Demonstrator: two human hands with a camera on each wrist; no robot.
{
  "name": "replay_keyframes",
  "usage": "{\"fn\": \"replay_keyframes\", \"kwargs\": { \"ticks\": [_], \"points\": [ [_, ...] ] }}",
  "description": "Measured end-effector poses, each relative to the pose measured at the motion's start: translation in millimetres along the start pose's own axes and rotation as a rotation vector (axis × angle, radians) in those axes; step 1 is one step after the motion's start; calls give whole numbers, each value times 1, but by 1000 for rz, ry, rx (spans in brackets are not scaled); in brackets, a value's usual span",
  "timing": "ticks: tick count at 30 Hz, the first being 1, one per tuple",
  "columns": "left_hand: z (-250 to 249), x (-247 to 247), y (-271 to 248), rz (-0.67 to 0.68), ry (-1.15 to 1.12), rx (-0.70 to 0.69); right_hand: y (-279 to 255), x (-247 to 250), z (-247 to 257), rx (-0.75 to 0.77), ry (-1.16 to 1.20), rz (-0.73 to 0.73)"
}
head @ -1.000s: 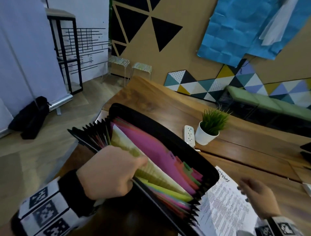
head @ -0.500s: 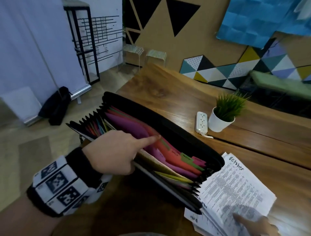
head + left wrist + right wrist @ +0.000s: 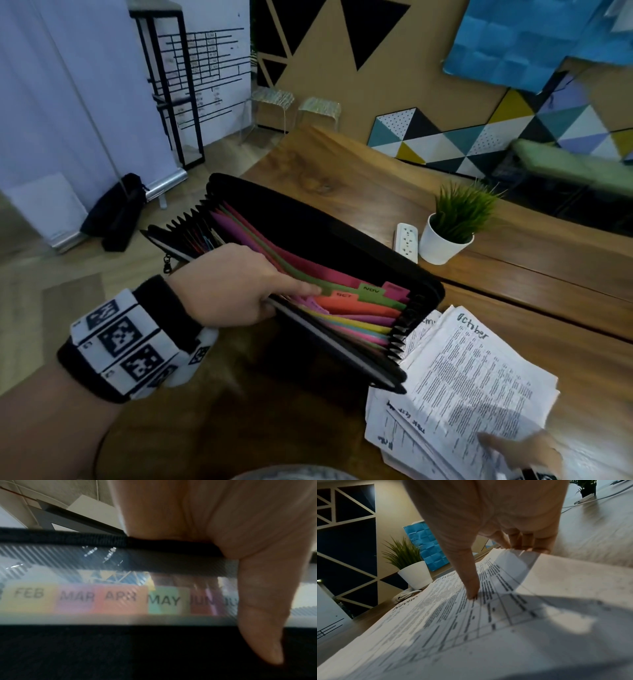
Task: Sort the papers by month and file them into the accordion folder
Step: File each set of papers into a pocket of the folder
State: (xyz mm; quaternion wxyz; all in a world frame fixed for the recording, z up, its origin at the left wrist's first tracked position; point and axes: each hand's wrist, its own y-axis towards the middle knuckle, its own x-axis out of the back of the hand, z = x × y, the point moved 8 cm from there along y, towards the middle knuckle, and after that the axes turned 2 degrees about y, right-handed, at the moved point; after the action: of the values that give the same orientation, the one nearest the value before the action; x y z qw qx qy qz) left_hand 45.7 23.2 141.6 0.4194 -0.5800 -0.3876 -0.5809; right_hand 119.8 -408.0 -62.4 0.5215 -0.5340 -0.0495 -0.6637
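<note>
Your left fingers (image 3: 301,289) reach into the folder (image 3: 342,246), index pressed against the dividers by the OCT tab (image 3: 343,294), while the thumb (image 3: 260,615) clamps the front wall: your left hand (image 3: 233,284) grips that wall and holds a pocket apart. Your right hand (image 3: 524,452) pinches the October sheet (image 3: 479,377), thumb on top, fingers curled under its near corner. The sheet tops the papers (image 3: 404,428) on the table (image 3: 342,164), just right of the folder. It is light and floppy, likely to sag from one corner, so take it by a long edge. Its heading points away from you; the folder's long axis runs from far left to near right.
</note>
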Motion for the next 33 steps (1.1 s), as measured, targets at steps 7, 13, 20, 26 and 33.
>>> {"fn": "replay_keyframes", "kwargs": {
  "ticks": [7,13,20,26,33],
  "points": [
    [2,15,17,-45,-61,-68,54,-11,-37,-100,-103,6],
    [7,11,37,-12,23,-53,65,3,-41,-80,-48,-69],
    [17,-2,62,289,136,-67,64,25,-56,-29,81,-24],
    [22,1,69,192,229,-102,43,25,-41,5,164,88],
    [28,-1,65,63,75,8,12,74,-12,151,344,-126]
  ]
}}
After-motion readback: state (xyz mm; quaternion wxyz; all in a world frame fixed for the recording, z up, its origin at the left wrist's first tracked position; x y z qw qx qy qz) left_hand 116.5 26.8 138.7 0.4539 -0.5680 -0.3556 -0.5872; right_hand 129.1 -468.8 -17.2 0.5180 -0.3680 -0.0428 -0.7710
